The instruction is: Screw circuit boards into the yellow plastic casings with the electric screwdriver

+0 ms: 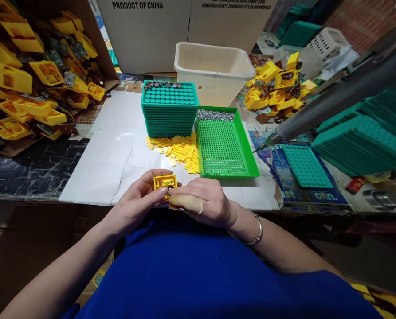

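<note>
Close to my body, over the table's front edge, my left hand (141, 195) grips a small yellow plastic housing (165, 180) with its open side facing up. Small parts show inside the housing, and a dark round piece (170, 189) sits at its lower right. My right hand (204, 197) is closed at that same corner, its fingertips pressed against the housing. A pale finger cover (186, 203) is on one of its fingers. What else the right fingers pinch is hidden. Just beyond lie loose flat yellow plastic pieces (182, 150).
A stack of teal trays (169, 115) holds button cells on top. Beside it lies a green perforated tray (222, 141) with small metal parts. Behind stands a cream bin (214, 73). An electric screwdriver (314, 97) reaches in from the right. A carton (94, 40) of yellow housings stands left.
</note>
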